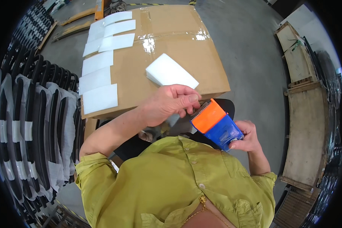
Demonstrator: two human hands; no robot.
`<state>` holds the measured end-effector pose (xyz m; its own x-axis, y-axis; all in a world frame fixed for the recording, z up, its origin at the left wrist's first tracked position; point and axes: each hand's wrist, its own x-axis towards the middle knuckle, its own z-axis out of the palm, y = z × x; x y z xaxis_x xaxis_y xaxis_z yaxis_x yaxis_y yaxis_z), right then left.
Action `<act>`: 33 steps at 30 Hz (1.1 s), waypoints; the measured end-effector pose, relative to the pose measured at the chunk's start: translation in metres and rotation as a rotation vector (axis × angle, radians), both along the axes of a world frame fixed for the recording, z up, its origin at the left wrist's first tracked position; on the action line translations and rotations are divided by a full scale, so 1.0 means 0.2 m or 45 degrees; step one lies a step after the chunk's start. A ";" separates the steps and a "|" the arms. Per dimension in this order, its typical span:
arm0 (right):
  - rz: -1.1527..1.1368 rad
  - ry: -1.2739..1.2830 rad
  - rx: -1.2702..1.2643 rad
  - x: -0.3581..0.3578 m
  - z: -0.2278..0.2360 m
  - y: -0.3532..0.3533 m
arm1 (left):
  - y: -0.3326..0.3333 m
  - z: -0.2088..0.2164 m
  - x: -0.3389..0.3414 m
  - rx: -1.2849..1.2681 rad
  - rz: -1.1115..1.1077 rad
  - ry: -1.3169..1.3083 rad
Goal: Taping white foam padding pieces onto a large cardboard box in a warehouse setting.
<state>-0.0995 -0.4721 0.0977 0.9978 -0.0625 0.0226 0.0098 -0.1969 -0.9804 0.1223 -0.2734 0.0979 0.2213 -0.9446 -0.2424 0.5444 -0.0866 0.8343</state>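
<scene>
My right hand [247,136] grips an orange and blue tape dispenser [216,123] by its blue end, in front of my shirt. The dispenser is tilted, with its toothed edge turned up and left. Right beside those teeth is my left hand [171,102], thumb and fingers pinched together; whatever lies between them is too small to make out. Beyond my left hand a stack of white foam sheets [171,71] rests on a large cardboard box [155,110]. Several white foam pieces [100,98] lie in a row along the box's left side, some jutting past its edge.
Racked black curved frames [38,125], partly wrapped in whitish film, stand close on my left. Wooden crates [306,133] line the right side beyond a strip of grey floor [254,68]. An orange pallet jack [99,9] and wooden pallets [74,30] are at the far left.
</scene>
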 end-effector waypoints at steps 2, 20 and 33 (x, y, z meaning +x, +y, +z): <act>0.056 -0.103 -0.015 0.01 0.00 0.01 | 0.02 0.01 -0.05 -0.065 -0.068 0.150; -0.080 0.219 0.151 -0.05 0.04 0.08 | 0.05 -0.01 -0.09 0.191 0.340 -0.323; -0.186 0.487 0.106 0.13 0.12 0.01 | -0.09 -0.30 0.32 0.183 1.044 -2.150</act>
<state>-0.0737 -0.4705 0.1219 0.9139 -0.1897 -0.3588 -0.3800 -0.0896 -0.9206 0.1868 -0.2909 0.0380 0.6062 -0.4898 0.6266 -0.7953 -0.3739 0.4771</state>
